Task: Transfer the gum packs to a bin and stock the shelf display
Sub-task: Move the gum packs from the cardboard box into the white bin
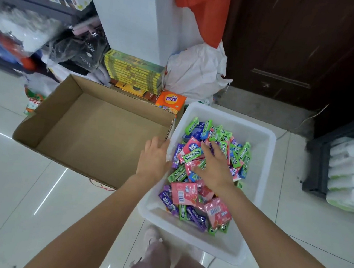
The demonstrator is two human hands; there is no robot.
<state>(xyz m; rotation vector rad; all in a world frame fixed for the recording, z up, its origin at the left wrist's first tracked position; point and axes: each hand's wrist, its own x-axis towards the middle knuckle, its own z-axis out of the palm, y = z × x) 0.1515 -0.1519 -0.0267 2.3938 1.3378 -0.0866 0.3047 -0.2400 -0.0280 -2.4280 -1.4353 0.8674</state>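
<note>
A white plastic bin (257, 185) sits on the tiled floor, holding a heap of gum packs (188, 193) in green, pink, purple and blue wrappers. My right hand (214, 168) lies flat on the heap near its middle, fingers spread over the packs, not closed around any. My left hand (153, 159) rests with fingers apart on the bin's left rim, against the corner of a cardboard box (95, 127). The box stands open to the left of the bin and its inside is bare.
Behind the box are stacked green cartons (132, 71), an orange packet (170, 101) and a white sack (193, 73). A dark door (306, 49) is at the back right, a black rack with white rolls (351, 170) on the right, and cluttered shelves (23, 30) at the left.
</note>
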